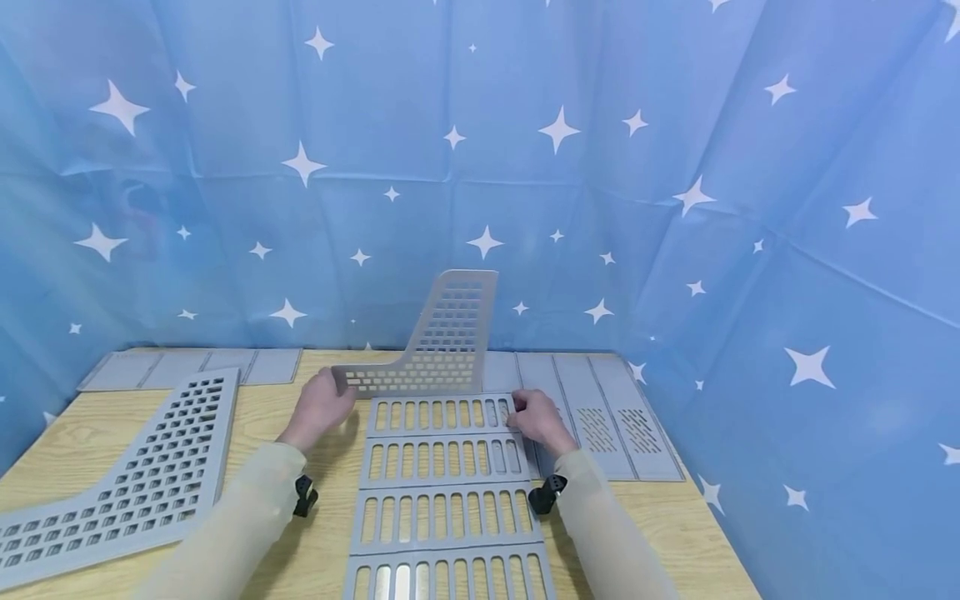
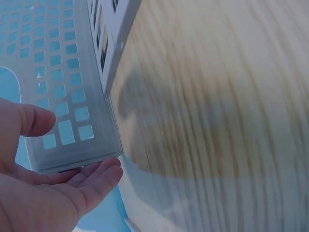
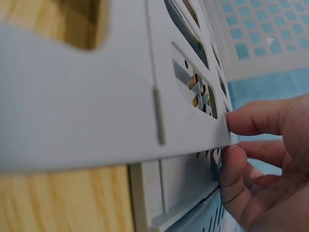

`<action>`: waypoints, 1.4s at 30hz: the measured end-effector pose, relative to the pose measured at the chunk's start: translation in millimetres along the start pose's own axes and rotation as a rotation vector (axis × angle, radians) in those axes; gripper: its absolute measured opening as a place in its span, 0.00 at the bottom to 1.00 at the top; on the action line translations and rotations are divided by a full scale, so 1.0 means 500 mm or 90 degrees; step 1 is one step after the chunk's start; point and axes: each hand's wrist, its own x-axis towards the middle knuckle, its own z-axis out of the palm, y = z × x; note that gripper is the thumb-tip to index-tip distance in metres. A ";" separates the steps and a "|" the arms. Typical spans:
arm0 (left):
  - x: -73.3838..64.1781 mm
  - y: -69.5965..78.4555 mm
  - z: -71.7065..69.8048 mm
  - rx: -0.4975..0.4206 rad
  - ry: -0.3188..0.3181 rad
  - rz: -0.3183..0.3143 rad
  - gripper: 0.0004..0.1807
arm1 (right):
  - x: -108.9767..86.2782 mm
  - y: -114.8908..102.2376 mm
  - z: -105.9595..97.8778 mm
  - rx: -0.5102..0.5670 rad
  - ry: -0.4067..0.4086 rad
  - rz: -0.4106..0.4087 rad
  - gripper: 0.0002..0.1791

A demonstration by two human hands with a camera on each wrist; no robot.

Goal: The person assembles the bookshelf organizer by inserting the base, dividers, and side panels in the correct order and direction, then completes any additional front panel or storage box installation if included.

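Note:
An upright L-shaped grey panel [image 1: 486,327] with rows of small holes stands at the far end of a flat slotted grey panel [image 1: 450,545]. My left hand [image 1: 324,408] holds the low left end of the L-shaped panel. In the left wrist view, the thumb lies over the face of this perforated panel [image 2: 104,145] and the fingers pass under its end edge. With thumb and fingers, my right hand [image 1: 542,418] pinches the far right corner of the slotted panel. The right wrist view shows that corner of the slotted panel [image 3: 72,111] between thumb and fingertips.
A second L-shaped panel [image 1: 217,467] lies on the wooden table [image 1: 300,550] at the left. Flat grey boards [image 1: 577,383] lie back right, partly under the slotted panel; more flat boards [image 1: 180,367] lie back left. A blue starry curtain [image 1: 420,100] hangs behind and at the sides.

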 end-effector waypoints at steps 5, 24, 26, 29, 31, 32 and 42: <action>0.003 0.021 0.025 -0.012 0.001 0.015 0.34 | 0.000 0.001 0.005 0.050 -0.001 0.005 0.18; 0.022 0.065 0.068 -0.052 -0.021 0.011 0.40 | 0.006 0.001 0.008 0.173 0.032 0.036 0.20; 0.026 0.063 0.065 -0.081 -0.032 0.016 0.42 | 0.013 -0.005 0.007 0.171 0.054 0.041 0.17; 0.031 0.060 0.057 -0.094 -0.046 0.018 0.44 | 0.018 -0.013 0.004 0.155 0.080 0.052 0.13; 0.027 0.055 0.048 -0.083 -0.050 0.016 0.44 | 0.014 -0.014 -0.001 0.123 0.090 0.053 0.13; 0.023 0.052 0.042 -0.067 -0.050 0.018 0.44 | 0.010 -0.013 -0.005 0.106 0.089 0.055 0.13; -0.070 -0.083 -0.118 0.086 -0.028 0.008 0.40 | -0.081 -0.022 -0.034 -0.109 -0.070 0.034 0.09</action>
